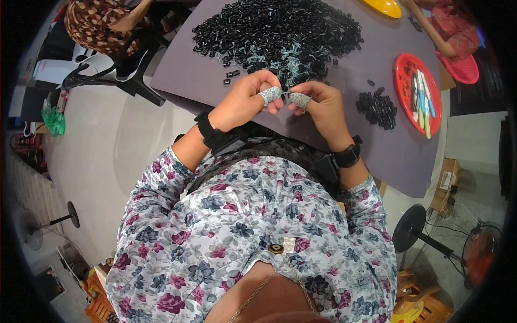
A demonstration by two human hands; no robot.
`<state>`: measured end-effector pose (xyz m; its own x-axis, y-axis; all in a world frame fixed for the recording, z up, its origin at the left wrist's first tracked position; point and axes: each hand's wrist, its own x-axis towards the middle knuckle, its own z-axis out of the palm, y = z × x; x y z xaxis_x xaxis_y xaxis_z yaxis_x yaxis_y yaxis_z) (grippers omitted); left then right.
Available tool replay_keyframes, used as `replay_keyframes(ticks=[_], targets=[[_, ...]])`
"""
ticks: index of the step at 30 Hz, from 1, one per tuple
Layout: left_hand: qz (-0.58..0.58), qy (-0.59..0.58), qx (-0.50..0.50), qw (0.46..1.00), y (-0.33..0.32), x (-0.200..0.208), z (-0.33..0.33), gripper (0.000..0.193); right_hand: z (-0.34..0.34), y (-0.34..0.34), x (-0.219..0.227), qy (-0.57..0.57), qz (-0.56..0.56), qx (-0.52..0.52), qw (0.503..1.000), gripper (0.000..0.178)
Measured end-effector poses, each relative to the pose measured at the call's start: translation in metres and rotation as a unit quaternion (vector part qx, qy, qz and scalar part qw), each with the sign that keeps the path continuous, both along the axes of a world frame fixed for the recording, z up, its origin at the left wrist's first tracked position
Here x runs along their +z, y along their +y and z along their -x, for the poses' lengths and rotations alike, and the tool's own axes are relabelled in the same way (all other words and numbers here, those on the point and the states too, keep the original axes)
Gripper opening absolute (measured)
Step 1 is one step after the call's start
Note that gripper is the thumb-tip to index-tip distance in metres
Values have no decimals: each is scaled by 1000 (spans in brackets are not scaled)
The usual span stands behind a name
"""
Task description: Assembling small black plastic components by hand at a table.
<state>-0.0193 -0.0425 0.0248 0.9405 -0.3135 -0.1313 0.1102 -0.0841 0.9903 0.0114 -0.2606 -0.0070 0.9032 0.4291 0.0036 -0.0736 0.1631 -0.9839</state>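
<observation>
Head view shows a tiny dark part [286, 93] pinched between the two hands, just above the near edge of the grey worktop [377, 145]; it is too small to tell its shape or which way its long axis runs. It sits in the narrow gap where the fingertips meet, so neither hand is clearly nearer: the left hand [249, 97] closes on it from the left, the right hand [318, 102] from the right. Both hands are clenched in a fine pinch, fingers curled inward, and one finger on each wears a wrap of grey, woven-looking tape [271, 95]. Black wrist straps [211, 133] circle both forearms. Beyond the fingers, toward the far edge, lies a broad heap of small black blocky pieces [274, 32], glossy and hard-looking, with pale threads mixed in near its front. A smaller cluster of the same black pieces [378, 106] rests toward the right edge, just beside a round red plate [403, 69] holding pen-like sticks in white, green and blue. A yellow dish [383, 6] sits at the far edge.
</observation>
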Motion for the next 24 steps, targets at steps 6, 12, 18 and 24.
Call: replay_keyframes(ticks=[6, 12, 18, 24], targets=[[-14, -6, -1, 1000, -3, 2, 1, 7, -3, -3, 1, 7, -14, 10, 1000, 16], [-3, -18, -10, 1000, -4, -4, 0, 8, -3, -1, 1, -1, -9, 22, 1000, 16], [13, 21, -10, 1000, -4, 1, -2, 11, -1, -1, 6, -28, 19, 50, 998, 17], [7, 3, -24, 1000, 4, -5, -9, 16, 2, 0, 8, -13, -9, 55, 998, 26]])
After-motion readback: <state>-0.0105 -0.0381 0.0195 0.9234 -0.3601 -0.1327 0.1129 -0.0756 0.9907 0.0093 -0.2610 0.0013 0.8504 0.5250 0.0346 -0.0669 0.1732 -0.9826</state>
